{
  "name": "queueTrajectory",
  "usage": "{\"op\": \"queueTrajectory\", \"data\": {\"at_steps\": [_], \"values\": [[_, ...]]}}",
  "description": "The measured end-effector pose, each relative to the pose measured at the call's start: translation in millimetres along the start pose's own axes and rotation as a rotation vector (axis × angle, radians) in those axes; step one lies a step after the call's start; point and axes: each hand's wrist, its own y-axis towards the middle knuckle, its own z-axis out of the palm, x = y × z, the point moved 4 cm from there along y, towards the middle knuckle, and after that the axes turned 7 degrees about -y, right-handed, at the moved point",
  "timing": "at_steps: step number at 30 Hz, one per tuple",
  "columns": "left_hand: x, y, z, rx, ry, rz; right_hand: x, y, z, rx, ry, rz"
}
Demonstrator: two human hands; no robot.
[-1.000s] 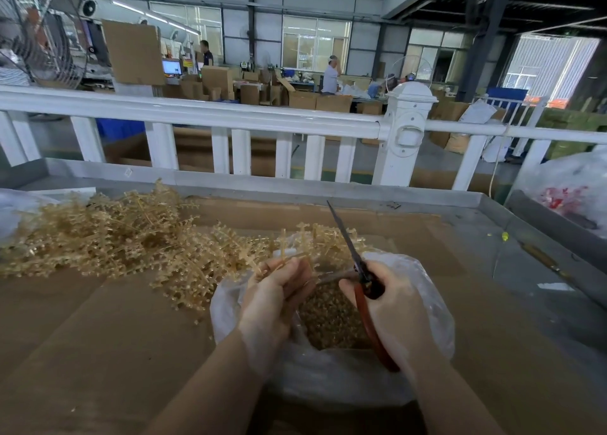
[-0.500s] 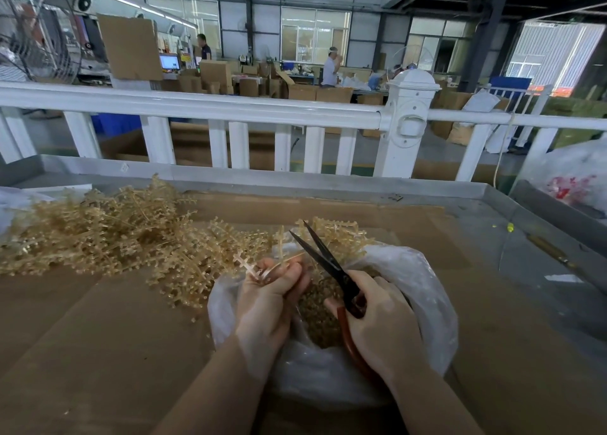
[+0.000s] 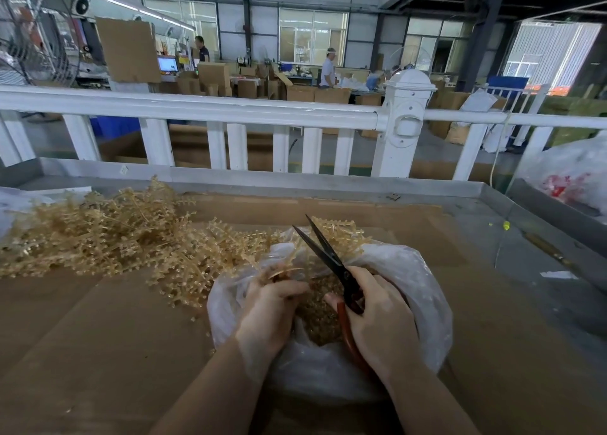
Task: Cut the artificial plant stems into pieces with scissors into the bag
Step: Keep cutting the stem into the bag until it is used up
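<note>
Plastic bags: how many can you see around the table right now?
3: the open plastic bag under both hands, one with red contents at far right, one partly visible at far left. Others may be hidden.

Cardboard-covered table [image 3: 98, 352] bears stems [image 3: 108, 237] and bag [image 3: 423, 290].

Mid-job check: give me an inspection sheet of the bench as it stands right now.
Surface: cardboard sheet lining a metal tray.
Job's things: pile of stems at left; plastic bag holds cut pieces; scissors open above it.
Clutter: small yellow object on the tray, right.
Hands: left hand grips a stem over the bag; right hand grips the scissors.
Cables: nothing seen.
Surroundings: white fence, boxes, workers beyond.
</note>
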Motion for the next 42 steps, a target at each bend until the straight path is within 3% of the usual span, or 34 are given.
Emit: {"op": "queueTrajectory", "data": {"at_steps": [12,18,23,30,38,42], "values": [[0.3,-3.0,0.3,-0.001,0.190,0.108,0.0,-0.8,-1.8,0.011,0.022,-0.019],[1.9,1.0,0.9,-0.015,-0.018,0.065,-0.2,-0.6,-1.2,0.008,0.023,-0.024],[2.2,2.7,-4.3,0.004,-0.020,0.012,0.2,-0.7,-3.1,-0.028,0.058,-0.038],[4.3,-4.3,0.7,0.142,0.158,-0.053,5.7,-2.8,-12.4,-0.208,0.156,-0.107],[4.6,-13.1,8.2,0.277,0.382,-0.081,2.0,-2.1,-10.9,-0.152,0.246,-0.133],[3.5,-16.3,9.9,0.220,0.419,-0.043,0.6,-2.6,-11.3,-0.171,0.282,-0.105]]}}
